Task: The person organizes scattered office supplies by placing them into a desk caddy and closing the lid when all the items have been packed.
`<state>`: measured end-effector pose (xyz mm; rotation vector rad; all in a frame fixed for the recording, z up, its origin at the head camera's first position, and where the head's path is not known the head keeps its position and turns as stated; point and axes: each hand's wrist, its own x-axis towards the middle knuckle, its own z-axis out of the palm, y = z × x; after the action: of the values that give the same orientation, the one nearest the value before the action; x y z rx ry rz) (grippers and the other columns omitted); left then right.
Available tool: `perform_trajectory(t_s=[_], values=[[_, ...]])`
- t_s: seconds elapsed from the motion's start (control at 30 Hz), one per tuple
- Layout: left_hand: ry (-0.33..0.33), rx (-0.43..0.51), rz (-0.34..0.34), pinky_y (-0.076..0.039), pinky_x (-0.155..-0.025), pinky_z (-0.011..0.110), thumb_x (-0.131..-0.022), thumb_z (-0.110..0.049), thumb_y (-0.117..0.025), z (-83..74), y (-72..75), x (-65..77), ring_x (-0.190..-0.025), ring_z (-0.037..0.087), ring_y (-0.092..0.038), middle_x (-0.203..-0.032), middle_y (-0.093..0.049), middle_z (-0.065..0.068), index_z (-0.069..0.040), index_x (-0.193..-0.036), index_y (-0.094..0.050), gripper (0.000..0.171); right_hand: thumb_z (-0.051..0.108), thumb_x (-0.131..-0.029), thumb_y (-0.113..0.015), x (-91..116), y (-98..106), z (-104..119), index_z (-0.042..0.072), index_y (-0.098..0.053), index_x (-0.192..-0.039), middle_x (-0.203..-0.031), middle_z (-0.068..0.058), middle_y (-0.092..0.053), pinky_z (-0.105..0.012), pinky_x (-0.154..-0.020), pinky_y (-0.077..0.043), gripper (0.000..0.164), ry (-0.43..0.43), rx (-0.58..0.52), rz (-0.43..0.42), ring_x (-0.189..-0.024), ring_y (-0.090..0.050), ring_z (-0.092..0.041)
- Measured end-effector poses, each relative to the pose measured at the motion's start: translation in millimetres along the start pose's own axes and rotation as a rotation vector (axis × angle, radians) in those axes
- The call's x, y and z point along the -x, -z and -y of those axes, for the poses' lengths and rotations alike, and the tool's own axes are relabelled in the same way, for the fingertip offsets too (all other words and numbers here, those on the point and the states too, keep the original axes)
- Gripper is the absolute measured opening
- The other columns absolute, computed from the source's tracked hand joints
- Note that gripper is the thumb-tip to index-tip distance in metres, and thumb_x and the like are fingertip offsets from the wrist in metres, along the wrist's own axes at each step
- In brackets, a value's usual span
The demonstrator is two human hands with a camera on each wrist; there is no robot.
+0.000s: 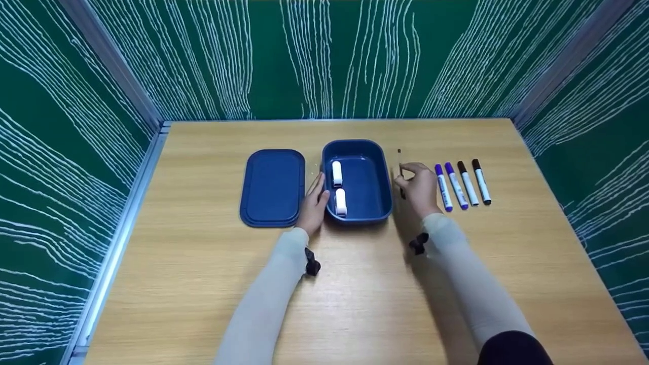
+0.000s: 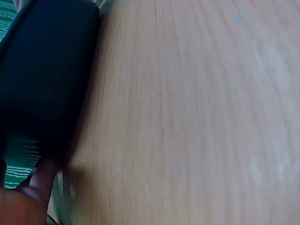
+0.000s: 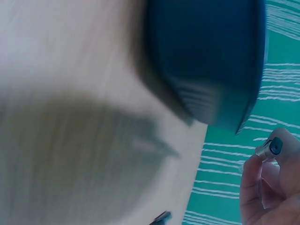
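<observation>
A dark blue open box [image 1: 365, 203] stands on the table with two small white oblong objects along its left side, the upper one [image 1: 337, 172] and the lower one [image 1: 340, 202]. My left hand [image 1: 313, 204] lies with straight fingers along the box's left wall. In the left wrist view, its fingers [image 2: 42, 180] are at the box's dark side [image 2: 51, 70]. Just right of the box, my right hand [image 1: 421, 188] pinches a slim pen [image 1: 399, 157] between thumb and fingertips. The right wrist view shows the pen's dark round end [image 3: 276, 146].
Two purple-capped markers [image 1: 443, 187] and two black-capped markers [image 1: 468, 183] lie in a row right of my right hand. Left of the box lies a dark blue lid [image 1: 274, 187]. Green walls with white lines [image 1: 268, 61] border the wooden table [image 1: 345, 284].
</observation>
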<state>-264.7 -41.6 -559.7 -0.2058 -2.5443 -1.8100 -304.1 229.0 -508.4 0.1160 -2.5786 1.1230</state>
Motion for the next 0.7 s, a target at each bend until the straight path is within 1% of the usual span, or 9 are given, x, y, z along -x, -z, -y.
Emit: perform_trajectory(t_s=[0.13,0.3,0.4,0.47,0.57,0.6,0.7], values=[[-0.004,-0.003,-0.002,-0.014,-0.117,0.031,-0.106,-0.018,-0.041,-0.3,1.2,-0.1,-0.146,0.02,-0.015,-0.16,-0.018,0.002,-0.014,-0.155,-0.023,0.052,0.001,-0.082,-0.07,-3.5,-4.5,10.5,0.0,-0.072,-0.112,-0.112,-0.015,-0.068,-0.036,-0.069,-0.058,0.03,-0.015,-0.008,0.003,-0.08,-0.071,-0.024],[-0.009,-0.012,-0.008,-0.014,-0.116,0.029,-0.106,-0.017,-0.041,-0.8,1.5,-0.7,-0.145,0.018,-0.016,-0.16,-0.019,-0.001,-0.013,-0.155,-0.024,0.052,0.002,-0.084,-0.07,-4.4,-11.2,22.5,0.001,-0.071,-0.115,-0.115,-0.012,-0.066,-0.028,-0.062,-0.056,0.031,-0.043,-0.04,0.029,-0.074,-0.069,-0.022],[-0.018,-0.012,-0.007,-0.015,-0.116,0.027,-0.106,-0.017,-0.041,-1.0,1.3,-1.4,-0.145,0.016,-0.016,-0.16,-0.018,-0.001,-0.012,-0.155,-0.024,0.052,0.002,-0.083,-0.069,-4.2,-16.5,29.4,0.001,-0.071,-0.114,-0.115,-0.011,-0.067,-0.025,-0.058,-0.054,0.031,-0.037,-0.059,0.029,-0.068,-0.068,-0.02],[-0.025,-0.007,-0.006,-0.015,-0.116,0.028,-0.106,-0.016,-0.041,-1.4,1.3,-1.5,-0.145,0.017,-0.016,-0.16,-0.019,0.001,-0.011,-0.155,-0.024,0.052,0.002,-0.083,-0.068,-4.0,-21.3,33.4,0.0,-0.072,-0.113,-0.113,-0.011,-0.068,-0.025,-0.058,-0.054,0.031,-0.022,-0.05,0.02,-0.066,-0.067,-0.019],[-0.027,0.003,-0.001,-0.015,-0.116,0.03,-0.106,-0.016,-0.041,-0.9,0.9,-1.1,-0.145,0.018,-0.015,-0.16,-0.019,0.003,-0.011,-0.155,-0.024,0.052,0.003,-0.082,-0.068,-3.2,-29.9,39.0,0.0,-0.072,-0.112,-0.111,-0.012,-0.068,-0.029,-0.06,-0.054,0.031,-0.013,-0.043,0.014,-0.067,-0.066,-0.019],[-0.025,0.006,0.002,-0.015,-0.116,0.031,-0.106,-0.016,-0.041,-1.0,0.8,-0.8,-0.145,0.019,-0.015,-0.16,-0.018,0.003,-0.011,-0.155,-0.024,0.052,0.002,-0.081,-0.068,-2.7,-32.9,40.5,0.0,-0.072,-0.112,-0.11,-0.012,-0.068,-0.03,-0.063,-0.054,0.031,-0.012,-0.05,0.015,-0.07,-0.066,-0.02],[-0.02,0.01,0.005,-0.015,-0.117,0.032,-0.106,-0.017,-0.04,-0.8,0.1,-0.7,-0.146,0.018,-0.015,-0.161,-0.018,0.003,-0.012,-0.155,-0.024,0.052,0.001,-0.081,-0.069,-1.4,-41.6,44.5,-0.002,-0.072,-0.111,-0.109,-0.014,-0.069,-0.035,-0.079,-0.054,0.03,-0.015,-0.073,0.024,-0.089,-0.066,-0.023]])
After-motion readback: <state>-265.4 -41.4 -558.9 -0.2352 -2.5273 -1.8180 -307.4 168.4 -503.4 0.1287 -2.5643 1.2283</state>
